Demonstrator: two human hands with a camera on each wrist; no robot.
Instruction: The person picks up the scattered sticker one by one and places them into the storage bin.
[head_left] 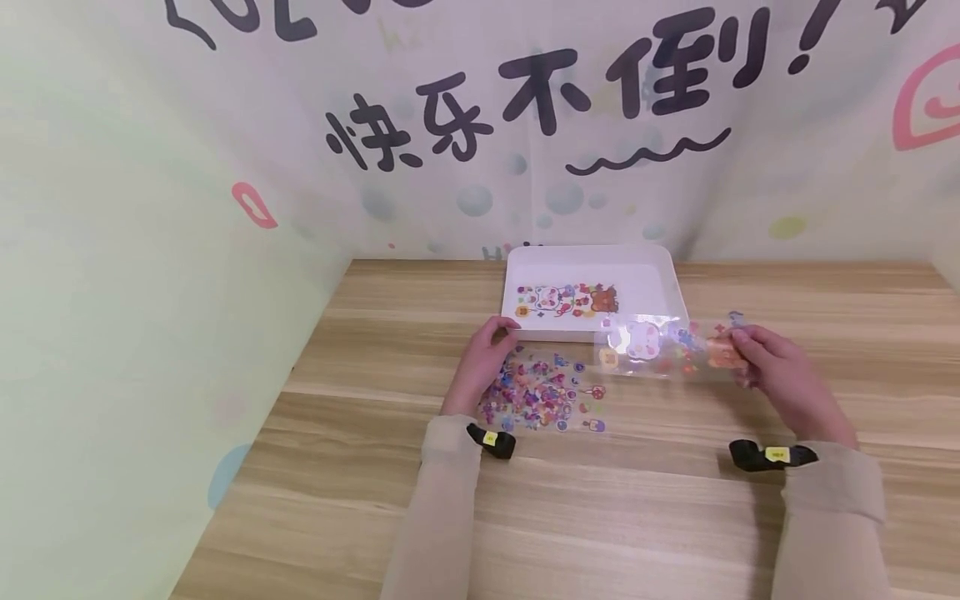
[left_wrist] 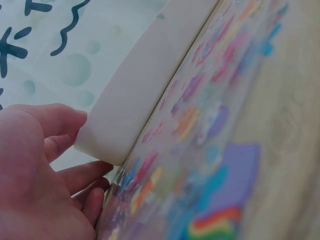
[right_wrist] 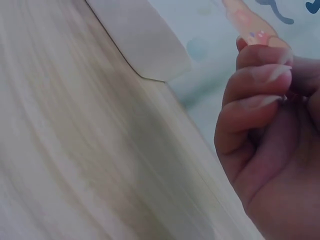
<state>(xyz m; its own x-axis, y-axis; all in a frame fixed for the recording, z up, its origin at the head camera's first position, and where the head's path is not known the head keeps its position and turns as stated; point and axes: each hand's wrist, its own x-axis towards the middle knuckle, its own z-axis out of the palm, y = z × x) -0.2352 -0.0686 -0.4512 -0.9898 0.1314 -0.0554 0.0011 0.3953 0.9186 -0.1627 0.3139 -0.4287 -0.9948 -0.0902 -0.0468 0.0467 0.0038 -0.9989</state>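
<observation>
While the right hand [head_left: 791, 379] pinches the clear sticker sheet [head_left: 643, 342] by one end, its free end points left, long axis running left-right above the bench [head_left: 615, 517], across the near edge of the white tray [head_left: 645, 283] in the head view. The left hand's [head_left: 483, 362] fingers curl round the tray's near-left corner. Bench extends rightward and nearer the person.

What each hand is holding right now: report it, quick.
Left hand: holding the white tray by its near left corner.
Right hand: pinching the right end of a clear sticker sheet.
</observation>
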